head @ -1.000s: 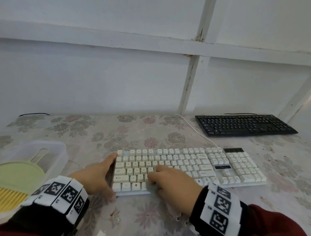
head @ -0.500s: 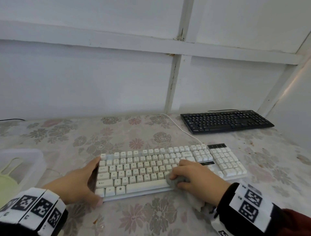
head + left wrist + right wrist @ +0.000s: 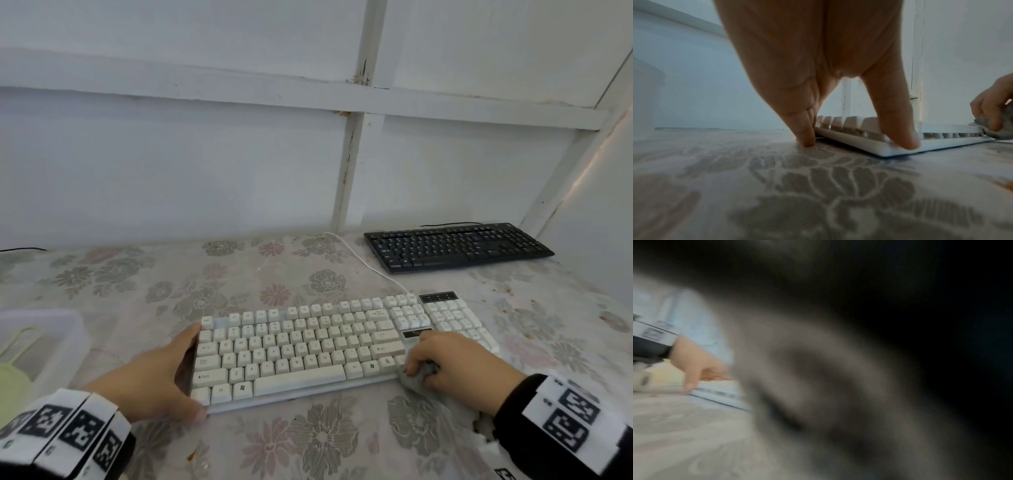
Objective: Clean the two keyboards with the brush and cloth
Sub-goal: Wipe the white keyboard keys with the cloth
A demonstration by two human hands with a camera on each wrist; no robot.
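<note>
A white keyboard [image 3: 308,346] lies across the flowered table in front of me. My left hand [image 3: 178,370] steadies its left end. In the left wrist view straight fingers [image 3: 805,136] stand on the table at the left edge and the thumb [image 3: 904,139] presses the front corner. My right hand [image 3: 452,363] grips a bunched grey cloth [image 3: 416,377] against the keyboard's front edge, right of the space bar. The cloth [image 3: 818,386] fills the blurred right wrist view. A black keyboard [image 3: 455,246] sits at the back right. A pale green brush [image 3: 12,383] lies in a box at far left.
The clear plastic box [image 3: 65,339] stands at the table's left edge. The white keyboard's cable [image 3: 356,257] runs back toward the wall. White panelled walls close the table at the back and right. Open tablecloth lies between the two keyboards and in front of me.
My right hand has slid the cloth rightward along the white keyboard's front rows, from left of centre to past the space bar. The left hand has kept its place at the left end.
</note>
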